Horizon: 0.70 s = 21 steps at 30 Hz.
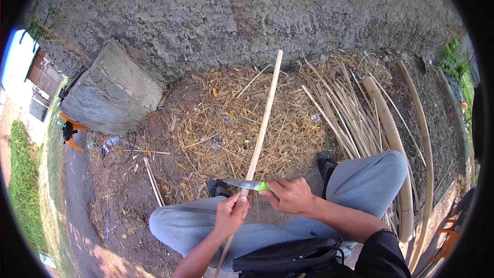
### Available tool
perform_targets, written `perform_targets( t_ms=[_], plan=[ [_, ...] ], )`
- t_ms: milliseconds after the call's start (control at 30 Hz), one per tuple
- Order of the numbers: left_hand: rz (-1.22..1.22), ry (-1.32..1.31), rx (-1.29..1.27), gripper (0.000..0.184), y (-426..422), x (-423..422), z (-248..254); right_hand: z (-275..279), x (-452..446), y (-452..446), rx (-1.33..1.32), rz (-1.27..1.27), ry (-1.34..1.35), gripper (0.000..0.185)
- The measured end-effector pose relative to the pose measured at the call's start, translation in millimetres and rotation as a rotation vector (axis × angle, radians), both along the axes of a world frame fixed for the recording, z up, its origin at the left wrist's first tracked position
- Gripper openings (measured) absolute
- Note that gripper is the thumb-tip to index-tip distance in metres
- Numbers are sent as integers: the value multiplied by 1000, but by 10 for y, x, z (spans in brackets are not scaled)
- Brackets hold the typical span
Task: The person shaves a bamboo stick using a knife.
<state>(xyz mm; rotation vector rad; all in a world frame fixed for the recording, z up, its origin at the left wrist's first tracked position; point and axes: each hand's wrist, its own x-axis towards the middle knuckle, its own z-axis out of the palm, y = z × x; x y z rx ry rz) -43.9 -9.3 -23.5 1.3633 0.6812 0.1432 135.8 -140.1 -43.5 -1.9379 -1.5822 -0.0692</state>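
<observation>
A long, pale bamboo strip (265,116) slants from near my lap up toward the wall. My left hand (232,214) is closed around its lower part, with the thumb along the strip. In my right hand (290,194) is a knife (246,184) with a bright green handle, the fingers wrapped round that handle. Its blade points left and lies across the strip just above my left thumb. Whether the edge bites into the bamboo, I cannot tell.
A bundle of thin bamboo strips (342,108) lies to the right, beside thick bamboo poles (388,139). A rough grey wall (247,15) stands ahead. At the left is a concrete block (116,85). Dry shavings (231,108) cover the ground.
</observation>
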Motion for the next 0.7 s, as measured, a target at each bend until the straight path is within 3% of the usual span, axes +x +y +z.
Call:
perform_targets(
  t_ms=[67,167,300,400,567,700],
  plan=[
    [-10,7,70,29,-14,7,-7,39,104,56,85,-137,118,27],
    [-15,7,130,28,-11,30,-15,52,148,117,112,-155,74,26],
    [-18,-33,167,28,14,32,15,43,-6,55,64,-40,41,22],
    [36,1,62,27,17,96,105,25,169,150,110,-118,1,23],
    [25,-25,113,27,81,82,16,57,-31,90,87,4,-14,24],
    [58,-24,69,25,66,155,96,65,67,189,106,-63,15,30]
  ],
)
